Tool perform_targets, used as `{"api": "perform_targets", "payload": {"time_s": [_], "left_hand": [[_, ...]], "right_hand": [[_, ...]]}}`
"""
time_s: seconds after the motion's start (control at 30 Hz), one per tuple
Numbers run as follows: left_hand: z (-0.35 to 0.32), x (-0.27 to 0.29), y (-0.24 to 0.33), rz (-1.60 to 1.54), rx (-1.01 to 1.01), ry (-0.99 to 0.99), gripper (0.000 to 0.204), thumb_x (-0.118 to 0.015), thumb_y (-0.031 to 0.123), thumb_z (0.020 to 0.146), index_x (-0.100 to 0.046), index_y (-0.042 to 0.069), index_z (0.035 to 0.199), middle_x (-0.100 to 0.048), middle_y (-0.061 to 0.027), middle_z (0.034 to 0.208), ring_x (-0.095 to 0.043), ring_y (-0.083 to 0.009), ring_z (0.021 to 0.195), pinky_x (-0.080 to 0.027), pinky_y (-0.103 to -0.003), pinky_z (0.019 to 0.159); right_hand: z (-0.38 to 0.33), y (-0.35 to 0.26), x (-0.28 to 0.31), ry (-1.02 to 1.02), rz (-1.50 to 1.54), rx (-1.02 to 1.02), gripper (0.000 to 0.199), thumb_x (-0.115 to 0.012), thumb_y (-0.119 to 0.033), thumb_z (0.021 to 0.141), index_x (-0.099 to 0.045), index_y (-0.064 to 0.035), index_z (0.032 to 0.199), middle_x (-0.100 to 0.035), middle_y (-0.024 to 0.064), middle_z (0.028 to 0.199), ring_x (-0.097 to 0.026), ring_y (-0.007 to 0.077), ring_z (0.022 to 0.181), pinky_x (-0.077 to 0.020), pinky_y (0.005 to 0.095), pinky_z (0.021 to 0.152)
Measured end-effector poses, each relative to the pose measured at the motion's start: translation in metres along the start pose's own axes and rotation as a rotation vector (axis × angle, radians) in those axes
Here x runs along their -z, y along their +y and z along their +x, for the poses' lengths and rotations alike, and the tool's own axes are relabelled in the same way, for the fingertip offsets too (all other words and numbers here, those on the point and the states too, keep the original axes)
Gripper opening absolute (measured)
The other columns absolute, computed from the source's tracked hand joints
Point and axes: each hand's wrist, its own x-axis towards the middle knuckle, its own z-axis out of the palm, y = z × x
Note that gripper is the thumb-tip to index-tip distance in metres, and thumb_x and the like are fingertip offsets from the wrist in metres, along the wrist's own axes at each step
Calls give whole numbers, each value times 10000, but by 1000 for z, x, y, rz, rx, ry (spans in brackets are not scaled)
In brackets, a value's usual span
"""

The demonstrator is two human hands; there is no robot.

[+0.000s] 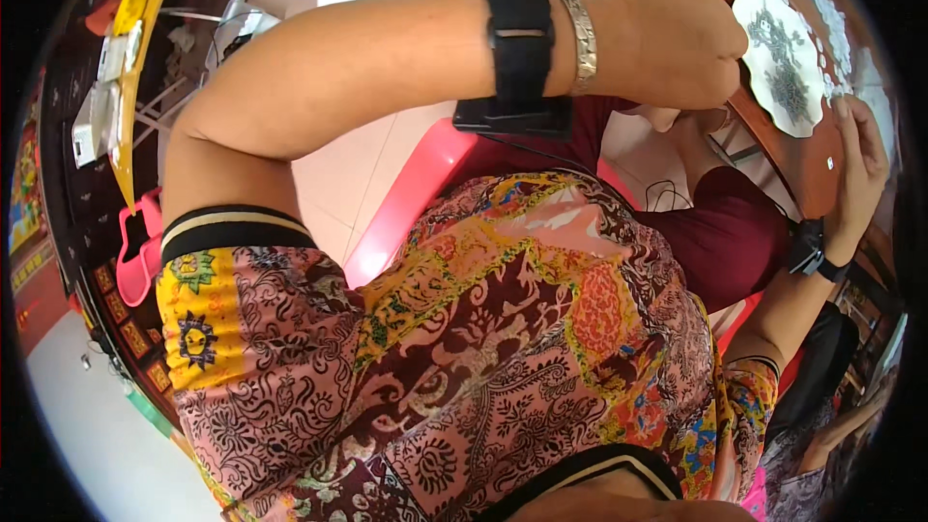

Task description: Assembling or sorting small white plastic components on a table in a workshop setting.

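Left hand (667,39) is clenched at the doily (781,58), which lies on the bench (812,159) near its near edge. Right hand (860,169) rests released on that edge. Lace appears complete; finishing stage cannot be judged.

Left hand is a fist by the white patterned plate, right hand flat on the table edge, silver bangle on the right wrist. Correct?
Not quite: the silver bangle is on the left wrist, beside a black strap. The head view shows it. The rest holds: left hand fisted by the white patterned plate, right hand flat on the table edge.
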Motion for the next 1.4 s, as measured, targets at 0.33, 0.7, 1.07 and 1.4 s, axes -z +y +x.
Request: {"api": "perform_targets", "payload": {"time_s": [0.33,0.7,1.07,1.4], "left_hand": [[102,-126,54,-548,207,668,145,-580,195,711,-622,58,730,-601,-122,647,-622,-292,637,-508,-369,567],[98,-92,71,-2281,518,317,126,-627,103,741,-582,-4,691,-566,-89,561,-553,-149,433,-382,-236,356],[114,-107,60,-1807,419,358,102,-598,92,761,-588,-6,735,-584,-91,604,-559,-166,443,-434,-275,385],[85,-83,-3,-1349,349,622,147,-519,149,853,-560,30,777,-510,-23,679,-491,-98,530,-398,-219,470]], "right_hand": [[-33,-41,-15,-192,-262,316,78,-523,16,886,-571,61,928,-579,105,891,-545,185,849,-421,277,801],[-49,-40,4,-219,-151,240,155,-536,-7,884,-591,61,1012,-588,110,982,-548,201,928,-408,295,859],[-39,-42,4,-196,-242,222,244,-547,25,845,-622,48,1076,-601,129,1026,-567,233,966,-412,313,886],[6,-39,1,15,-206,156,147,-631,-48,827,-661,13,957,-647,72,890,-584,147,828,-439,251,745]]}}
